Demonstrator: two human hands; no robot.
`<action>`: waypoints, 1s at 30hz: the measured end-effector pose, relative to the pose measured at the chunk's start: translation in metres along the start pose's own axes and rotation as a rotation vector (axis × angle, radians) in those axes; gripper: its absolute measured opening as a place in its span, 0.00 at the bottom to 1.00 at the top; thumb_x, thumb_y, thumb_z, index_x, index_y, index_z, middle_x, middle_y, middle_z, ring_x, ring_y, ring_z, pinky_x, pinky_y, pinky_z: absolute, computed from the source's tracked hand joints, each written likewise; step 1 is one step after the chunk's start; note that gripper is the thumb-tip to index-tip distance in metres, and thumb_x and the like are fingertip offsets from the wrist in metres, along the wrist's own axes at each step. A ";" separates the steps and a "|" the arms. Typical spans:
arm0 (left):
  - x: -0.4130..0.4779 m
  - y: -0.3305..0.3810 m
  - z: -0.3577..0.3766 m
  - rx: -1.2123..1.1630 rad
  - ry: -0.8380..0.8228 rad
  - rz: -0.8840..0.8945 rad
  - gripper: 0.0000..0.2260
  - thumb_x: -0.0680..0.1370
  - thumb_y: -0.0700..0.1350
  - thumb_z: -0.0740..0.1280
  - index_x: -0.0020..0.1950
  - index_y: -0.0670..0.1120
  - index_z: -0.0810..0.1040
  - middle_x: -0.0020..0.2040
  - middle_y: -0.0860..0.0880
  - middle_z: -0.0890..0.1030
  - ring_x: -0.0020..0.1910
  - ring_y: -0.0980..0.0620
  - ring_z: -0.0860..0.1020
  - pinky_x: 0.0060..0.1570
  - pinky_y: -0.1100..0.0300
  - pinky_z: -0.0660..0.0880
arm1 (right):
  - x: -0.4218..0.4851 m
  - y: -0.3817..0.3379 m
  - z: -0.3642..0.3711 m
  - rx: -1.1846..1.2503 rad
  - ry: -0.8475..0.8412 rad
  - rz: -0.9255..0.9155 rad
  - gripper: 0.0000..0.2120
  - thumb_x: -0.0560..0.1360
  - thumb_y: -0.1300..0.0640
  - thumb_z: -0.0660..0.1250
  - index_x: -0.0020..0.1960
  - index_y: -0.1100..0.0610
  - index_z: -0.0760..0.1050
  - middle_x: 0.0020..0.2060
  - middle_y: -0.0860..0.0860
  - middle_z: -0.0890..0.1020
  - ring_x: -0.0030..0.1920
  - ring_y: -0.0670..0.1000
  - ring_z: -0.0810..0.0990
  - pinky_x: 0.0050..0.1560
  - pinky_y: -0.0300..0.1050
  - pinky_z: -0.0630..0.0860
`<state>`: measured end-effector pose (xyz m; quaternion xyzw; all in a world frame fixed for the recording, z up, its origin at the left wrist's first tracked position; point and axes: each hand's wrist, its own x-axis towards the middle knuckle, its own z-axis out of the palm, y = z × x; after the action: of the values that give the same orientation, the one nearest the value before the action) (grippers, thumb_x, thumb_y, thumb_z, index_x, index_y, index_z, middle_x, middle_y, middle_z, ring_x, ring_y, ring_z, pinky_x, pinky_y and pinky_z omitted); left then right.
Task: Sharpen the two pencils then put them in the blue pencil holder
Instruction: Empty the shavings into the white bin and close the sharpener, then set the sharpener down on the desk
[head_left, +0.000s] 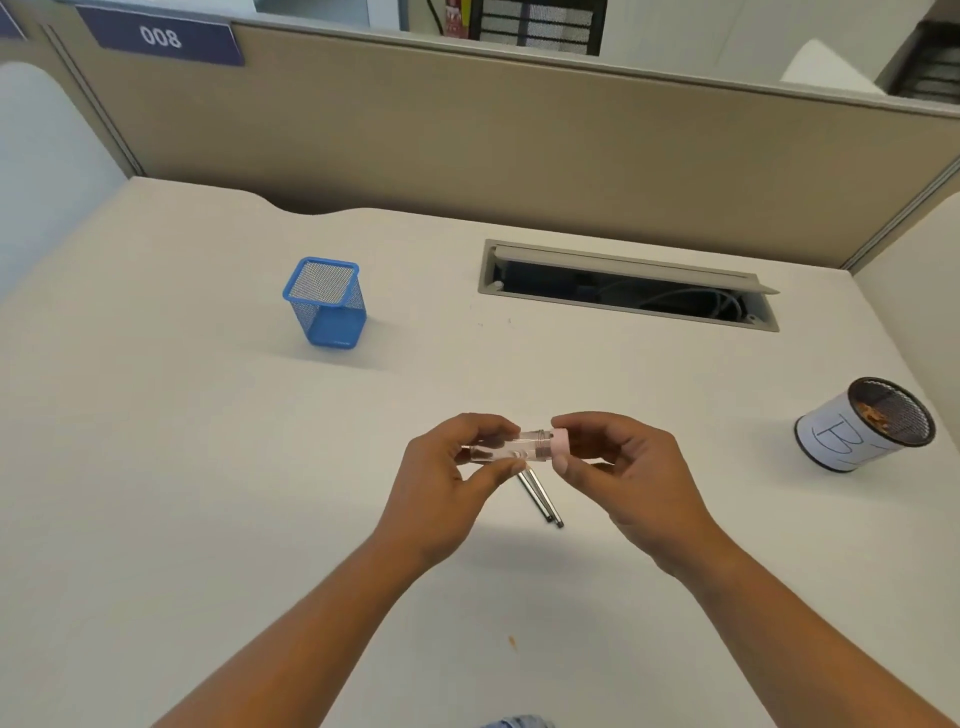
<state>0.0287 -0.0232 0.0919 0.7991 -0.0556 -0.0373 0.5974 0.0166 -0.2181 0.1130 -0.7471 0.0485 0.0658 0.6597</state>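
I hold a small sharpener (519, 446) with a clear tube body and a pink cap above the desk's middle. My left hand (447, 483) grips the clear body. My right hand (623, 467) pinches the pink cap end. Two dark pencils (540, 493) lie side by side on the desk just below the sharpener, their upper ends hidden behind my fingers. The blue mesh pencil holder (324, 304) stands upright and empty at the far left of the desk.
A black mesh cup wrapped in white paper marked "B" (862, 426) stands at the right, with shavings inside. An open cable slot (628, 286) lies in the desk at the back. A beige partition (467, 130) runs behind the desk.
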 end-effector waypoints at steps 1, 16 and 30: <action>-0.002 -0.001 -0.003 -0.003 0.005 0.004 0.10 0.73 0.41 0.75 0.52 0.52 0.82 0.47 0.58 0.84 0.49 0.60 0.81 0.50 0.71 0.75 | 0.000 0.000 0.004 -0.022 -0.017 -0.006 0.11 0.72 0.63 0.75 0.53 0.52 0.84 0.46 0.53 0.88 0.46 0.51 0.86 0.48 0.44 0.80; -0.015 -0.009 -0.031 0.005 -0.046 0.025 0.11 0.72 0.40 0.76 0.52 0.50 0.84 0.48 0.56 0.84 0.47 0.57 0.82 0.49 0.68 0.77 | -0.001 -0.013 0.025 -0.164 -0.124 -0.034 0.08 0.71 0.55 0.76 0.50 0.52 0.85 0.41 0.49 0.89 0.43 0.56 0.85 0.48 0.62 0.81; -0.009 -0.008 -0.031 0.106 -0.003 0.207 0.10 0.69 0.43 0.78 0.49 0.49 0.85 0.44 0.56 0.83 0.44 0.53 0.81 0.38 0.50 0.78 | -0.001 -0.016 0.026 -0.149 -0.097 -0.048 0.11 0.67 0.51 0.77 0.48 0.53 0.86 0.40 0.55 0.88 0.39 0.57 0.84 0.45 0.62 0.81</action>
<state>0.0236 0.0095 0.0927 0.8195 -0.1407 0.0262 0.5549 0.0174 -0.1904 0.1262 -0.7909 -0.0063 0.0897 0.6053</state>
